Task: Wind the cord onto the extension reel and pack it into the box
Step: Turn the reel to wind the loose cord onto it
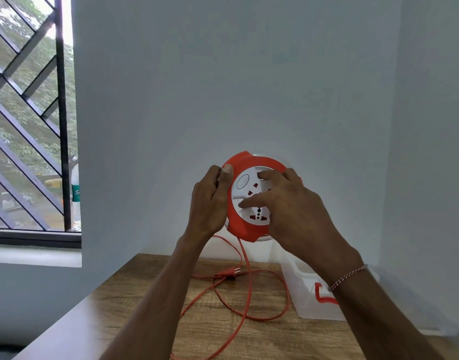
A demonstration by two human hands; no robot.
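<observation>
1. Extension reel (251,201), orange rim w/ white socket face, is being held up in frame center, well above the table (145,320), face tilted toward the camera.
2. Left hand (210,201) is clamping the reel's left edge: thumb lying over the orange rim, other fingers wrapped behind. Grip closed on the reel.
3. Right hand (295,209) is lying spread on the white face, fingertips pressing between the sockets, palm covering the right rim. Can't tell if it's really gripping or just pressing flat.
4. Cord (245,294) is hanging from the reel's bottom edge, dropping to the table in loose orange loops at lower center; one strand is running off the frame's bottom edge.
5. Plug (229,272) is lying on the table inside the loops, pins pointing right.
6. Box (306,292), clear plastic w/ an orange latch, is sitting at lower right of the frame, against the wall (249,87), partly hidden by the right forearm; cord loop lying just beside its left wall.
7. Open room: bare wood to the left of the cord, table's left edge running diagonally to lower left.
8. Window (28,120) w/ a dark diagonal grille is filling upper left; plain pale walls meeting in a corner at right.
</observation>
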